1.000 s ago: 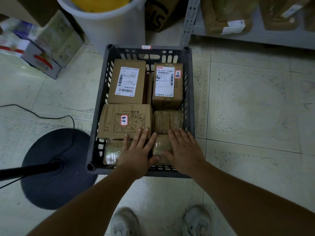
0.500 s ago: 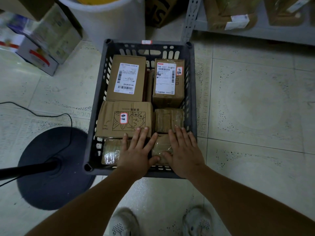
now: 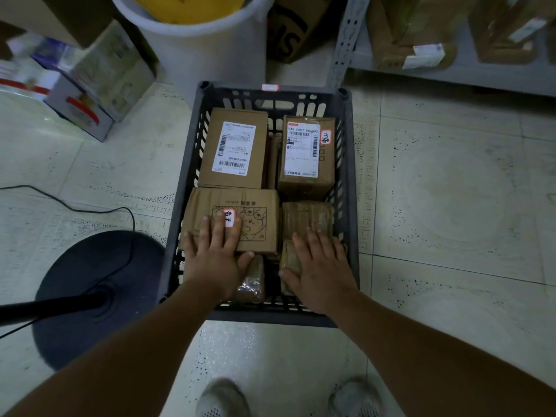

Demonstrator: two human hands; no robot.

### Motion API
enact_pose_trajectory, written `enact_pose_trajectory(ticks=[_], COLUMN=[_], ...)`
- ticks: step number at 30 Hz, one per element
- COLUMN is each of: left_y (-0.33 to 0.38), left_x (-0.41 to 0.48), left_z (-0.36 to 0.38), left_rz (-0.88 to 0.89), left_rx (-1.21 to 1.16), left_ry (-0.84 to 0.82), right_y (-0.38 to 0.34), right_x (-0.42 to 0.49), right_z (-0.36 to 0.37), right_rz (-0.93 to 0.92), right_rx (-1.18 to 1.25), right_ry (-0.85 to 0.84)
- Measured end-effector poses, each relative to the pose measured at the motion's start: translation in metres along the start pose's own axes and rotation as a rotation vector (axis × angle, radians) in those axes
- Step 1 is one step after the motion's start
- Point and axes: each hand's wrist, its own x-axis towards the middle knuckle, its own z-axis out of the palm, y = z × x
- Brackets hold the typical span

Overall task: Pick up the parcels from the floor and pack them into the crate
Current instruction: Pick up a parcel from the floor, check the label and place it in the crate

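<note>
A pale speckled tile floor (image 3: 436,206) fills the scene. On it, at the far side, stands a white round plastic bin (image 3: 204,52), and at the left a dark round stand base (image 3: 90,284) with a black pole.

Between them, in the middle of the floor, sits the dark grey slotted plastic crate (image 3: 349,191), and all the parcels in view on the floor lie inside it. At its far left is a flat brown cardboard box with a white shipping label (image 3: 234,149), and at its far right a taller brown labelled box (image 3: 307,158). Nearer lie a brown cardboard box with a cartoon print (image 3: 258,224) and a brown tape-wrapped parcel (image 3: 307,216). A smaller taped parcel (image 3: 288,260) and a clear-wrapped packet (image 3: 252,281) sit along the near wall.

Both bare forearms reach forward and down into the crate. The left hand (image 3: 215,260) lies flat on the cartoon box, fingers straight and spread. The right hand (image 3: 322,272) lies palm-down on the smaller taped parcel, fingers spread, gripping nothing.
</note>
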Motion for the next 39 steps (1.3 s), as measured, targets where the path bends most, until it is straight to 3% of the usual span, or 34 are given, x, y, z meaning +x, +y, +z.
enact_pose_trajectory(ticks=[10,18,23,32,39], left_y=[-0.012,0.003,0.02,0.004,0.004], left_x=[0.02,0.107,0.16,0.185,0.186], left_z=[-0.058,-0.068,-0.073,-0.064,-0.058], left_rz=[0.053,0.052,0.021,-0.038,-0.021], left_rx=[-0.09,-0.088,-0.057,-0.038,-0.1], left_ry=[-0.026,0.085,0.167,0.133,0.097], right_y=[-0.029,0.009,0.026,0.033,0.02], right_x=[0.029,0.127,0.166,0.186,0.194], right_z=[-0.06,-0.09,-0.084,-0.071,-0.062], right_rz=[0.055,0.153,0.162,0.215,0.111], right_rx=[0.097,0.14,0.071,0.048,0.056], right_ry=[0.012,0.234,0.316,0.3,0.424])
